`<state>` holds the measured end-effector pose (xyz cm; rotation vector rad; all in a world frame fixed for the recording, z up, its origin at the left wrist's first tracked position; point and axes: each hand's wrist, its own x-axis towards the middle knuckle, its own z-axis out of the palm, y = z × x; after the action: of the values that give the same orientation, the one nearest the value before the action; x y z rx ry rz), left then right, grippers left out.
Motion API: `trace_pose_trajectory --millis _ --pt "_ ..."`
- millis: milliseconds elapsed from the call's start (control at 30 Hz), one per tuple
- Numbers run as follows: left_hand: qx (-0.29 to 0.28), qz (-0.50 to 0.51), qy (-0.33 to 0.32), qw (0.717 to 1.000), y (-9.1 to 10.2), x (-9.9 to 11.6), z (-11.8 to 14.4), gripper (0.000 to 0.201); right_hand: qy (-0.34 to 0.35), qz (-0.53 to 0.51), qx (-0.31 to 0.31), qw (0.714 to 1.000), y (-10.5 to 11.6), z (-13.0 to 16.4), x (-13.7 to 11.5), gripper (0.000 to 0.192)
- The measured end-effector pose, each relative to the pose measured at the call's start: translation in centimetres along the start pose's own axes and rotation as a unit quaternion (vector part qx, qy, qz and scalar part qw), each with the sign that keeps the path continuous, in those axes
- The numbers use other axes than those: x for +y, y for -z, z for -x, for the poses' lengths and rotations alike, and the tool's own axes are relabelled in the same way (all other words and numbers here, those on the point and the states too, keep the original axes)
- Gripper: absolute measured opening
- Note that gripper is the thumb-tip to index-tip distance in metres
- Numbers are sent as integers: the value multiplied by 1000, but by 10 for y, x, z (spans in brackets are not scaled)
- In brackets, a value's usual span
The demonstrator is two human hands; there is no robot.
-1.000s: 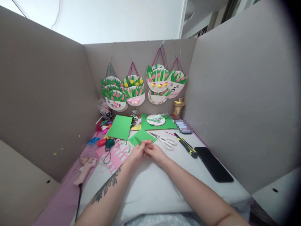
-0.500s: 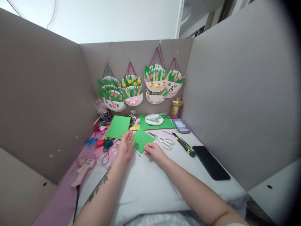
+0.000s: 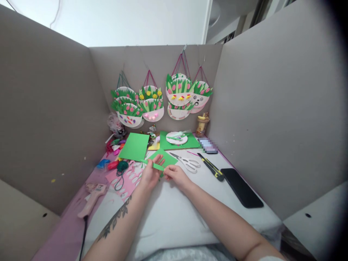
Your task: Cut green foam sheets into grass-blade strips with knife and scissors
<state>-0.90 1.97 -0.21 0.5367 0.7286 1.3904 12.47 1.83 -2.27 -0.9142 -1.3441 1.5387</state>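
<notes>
Pinching a narrow green paper strip (image 3: 154, 165) at either end, the left hand (image 3: 150, 174) and right hand (image 3: 174, 174) hold it just above the white table (image 3: 174, 214), over a flat green paper square (image 3: 166, 158). White-handled scissors (image 3: 187, 163) lie just beside the right hand, then a yellow-black utility knife (image 3: 212, 167) and a glossy black phone (image 3: 240, 186). A pink glue gun (image 3: 91, 195) rests well apart to the left.
</notes>
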Motion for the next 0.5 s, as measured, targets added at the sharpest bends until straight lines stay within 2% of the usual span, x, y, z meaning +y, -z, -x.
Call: trace_pose_trajectory --millis 133,200,267,333,400,500 --pt "31 43 -44 998 4 18 -3 49 -32 30 12 999 20 -19 2 26" --pt "54 55 -55 996 4 23 -3 46 -23 80 29 996 39 -42 -1 22" --pt "73 56 -55 994 4 23 -1 42 15 148 64 987 62 -74 -7 18" --pt "76 39 -58 995 3 21 1 37 62 223 143 962 84 -110 -13 18" --pt "83 40 -54 994 2 19 3 34 83 305 213 925 101 -145 -16 20" --pt "103 44 -36 993 2 19 4 28 63 426 240 870 113 -187 -17 22"
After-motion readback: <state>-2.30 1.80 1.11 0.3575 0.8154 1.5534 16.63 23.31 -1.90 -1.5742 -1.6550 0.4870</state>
